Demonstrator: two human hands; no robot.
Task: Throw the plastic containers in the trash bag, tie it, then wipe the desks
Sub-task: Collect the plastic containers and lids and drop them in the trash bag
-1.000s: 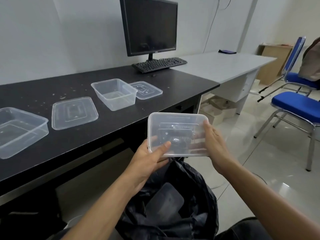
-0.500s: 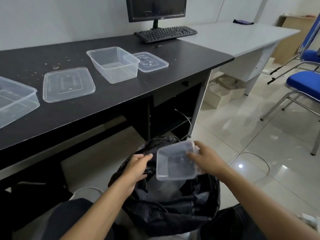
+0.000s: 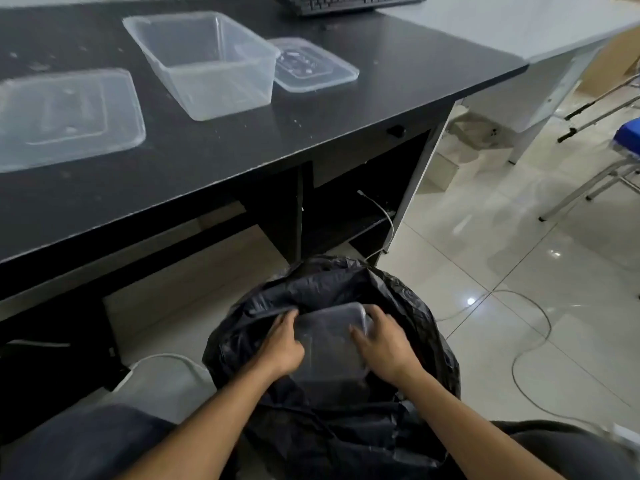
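Fingers, L hand (image 3: 282,344): curled, pinching a fold of the trash bag (image 3: 398,299) right at the container's L edge. Blurred, so exact grip is a bit unsure.
Fingers, R hand (image 3: 384,344): spread over the R end of the clear container (image 3: 329,330), tips hooked over its far edge, thumb on top.
Container: inside the bag mouth, below the rim, lying about flat.
Change: a sec ago it was up at desk height in both hands. Half a sec ago it was just above the bag opening w/ only the R hand on it. Now it's down in the bag.
Meaning: this piece is as good as binned; prob. only the release is left.
On black desk (image 3: 242,161): open tub (image 3: 204,60), small lid (image 3: 311,64) just beside its R side, bigger lid (image 3: 65,112) near on the L. Specks/crumbs on the top.
Task stage: early. More plastic to throw, bag not tied, desks not wiped.
Next (guess): let go, pull hands out w/o dragging the bag, reach for the tub.
Risk: thin bag may fold shut if the L hand drops its fold.
Around: keyboard (image 3: 346,1), white desk (image 3: 519,22), floor cable (image 3: 530,341).
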